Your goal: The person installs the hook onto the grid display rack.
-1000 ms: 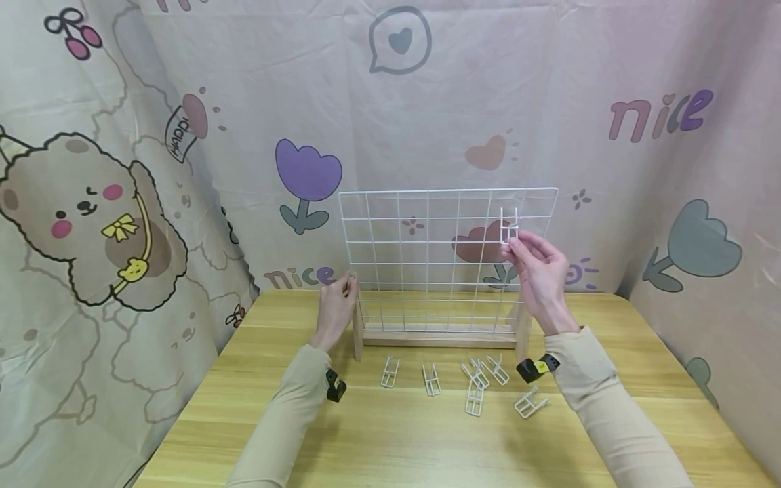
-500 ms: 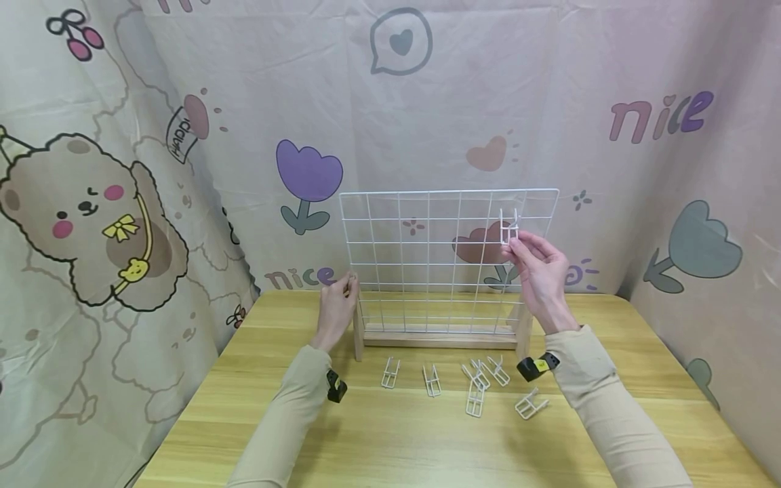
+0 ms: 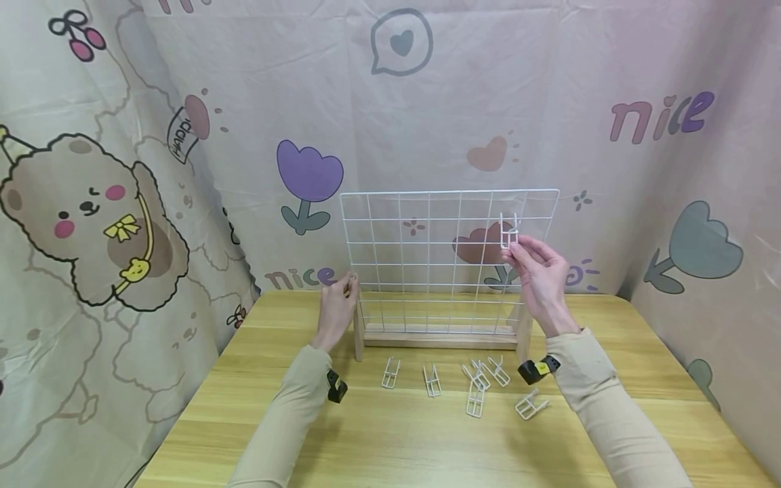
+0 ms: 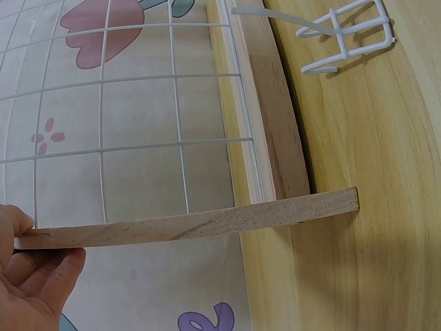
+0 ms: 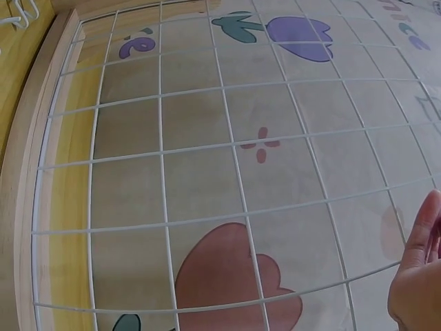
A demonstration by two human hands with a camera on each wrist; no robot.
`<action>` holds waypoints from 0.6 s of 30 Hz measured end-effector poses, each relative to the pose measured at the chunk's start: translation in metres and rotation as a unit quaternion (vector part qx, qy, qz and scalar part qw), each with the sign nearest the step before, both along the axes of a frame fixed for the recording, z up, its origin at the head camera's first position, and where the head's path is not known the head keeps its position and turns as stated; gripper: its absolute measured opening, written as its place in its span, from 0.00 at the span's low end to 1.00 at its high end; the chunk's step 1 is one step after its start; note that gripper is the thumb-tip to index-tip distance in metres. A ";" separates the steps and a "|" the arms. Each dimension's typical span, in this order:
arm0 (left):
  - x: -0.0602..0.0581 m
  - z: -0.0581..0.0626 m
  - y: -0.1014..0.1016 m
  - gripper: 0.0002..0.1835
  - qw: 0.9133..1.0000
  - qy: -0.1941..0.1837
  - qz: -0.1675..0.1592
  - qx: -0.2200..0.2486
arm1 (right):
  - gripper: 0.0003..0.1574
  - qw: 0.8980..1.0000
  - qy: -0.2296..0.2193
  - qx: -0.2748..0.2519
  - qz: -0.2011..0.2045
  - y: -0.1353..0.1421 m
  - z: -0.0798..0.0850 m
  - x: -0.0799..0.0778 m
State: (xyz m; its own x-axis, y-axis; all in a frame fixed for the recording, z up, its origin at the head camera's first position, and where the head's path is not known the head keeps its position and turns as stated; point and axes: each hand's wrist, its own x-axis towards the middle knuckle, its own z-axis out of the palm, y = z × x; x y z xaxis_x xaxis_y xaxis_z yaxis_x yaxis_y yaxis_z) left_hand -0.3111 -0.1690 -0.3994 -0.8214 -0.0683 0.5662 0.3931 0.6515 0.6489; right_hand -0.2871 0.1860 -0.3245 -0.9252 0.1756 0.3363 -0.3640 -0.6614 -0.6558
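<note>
Tabletop, wood-grained, filling the foreground. Clock taken from the middle of the white grid panel, as in the head view. Beige sleeves coming in: right sleeve at 4 o'clock, left sleeve between 7 and 8, each beside a black wrist camera. At 5 o'clock, one loose hook, lying askew on the tabletop. Between 5 and 6, a bunch of hooks, partly overlapping. At 6, a single hook; at 7, another hook, near the foot of the wooden stand. At 8, left hand, thumb and fingers clamped on the left wooden post near its upper end. At 3, right hand, thumb and fingertips pinched on the lower end of a white wire hook. Held at 2 o'clock, upright, prongs upward, before the upper right of the grid panel; cannot tell whether touching its wires. Farthest back, printed curtain: purple tulip at 10, bear at 9, grey tulip at 3.
</note>
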 end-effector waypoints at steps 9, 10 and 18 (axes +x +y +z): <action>0.000 -0.001 -0.001 0.14 1.000 0.000 0.003 -0.001 | 0.10 1.000 -0.002 0.010 -0.002 0.000 -0.003 0.000; 0.000 -0.001 -0.001 0.14 1.000 -0.001 0.004 0.000 | 0.10 1.000 -0.001 0.010 -0.001 0.001 -0.004 0.000; 0.001 0.000 -0.001 0.13 1.000 0.003 0.002 -0.001 | 0.10 1.000 0.003 0.005 0.007 0.001 -0.005 0.000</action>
State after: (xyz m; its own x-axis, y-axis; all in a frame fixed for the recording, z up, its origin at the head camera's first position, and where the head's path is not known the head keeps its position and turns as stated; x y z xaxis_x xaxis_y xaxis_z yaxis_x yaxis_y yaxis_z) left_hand -0.3100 -0.1698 -0.3999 -0.8173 -0.0706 0.5719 0.3945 0.6548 0.6447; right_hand -0.2874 0.1865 -0.3297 -0.9252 0.1598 0.3441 -0.3593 -0.6604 -0.6594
